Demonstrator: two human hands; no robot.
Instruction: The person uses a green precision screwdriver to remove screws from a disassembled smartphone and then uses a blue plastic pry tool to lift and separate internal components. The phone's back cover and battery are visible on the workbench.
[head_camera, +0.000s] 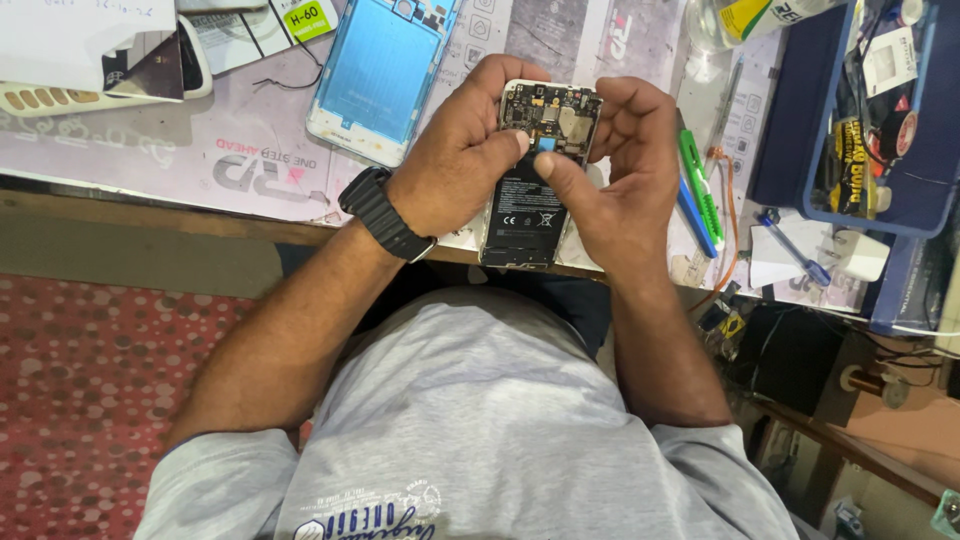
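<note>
Cluttered workbench, opened phone between both hands' fingers

1 head view, looking steeply down, close

small yellow-green rect. label, top left on bench | clear bottle's yellow-white label, top right | yellow-black tube label, in blue tray | black battery sticker w/ white marks, opened phone, centre

A blue-lined phone frame is seen up-left of the grip. A green tool and blue pen lie to its right, beside a blue tray.
</note>
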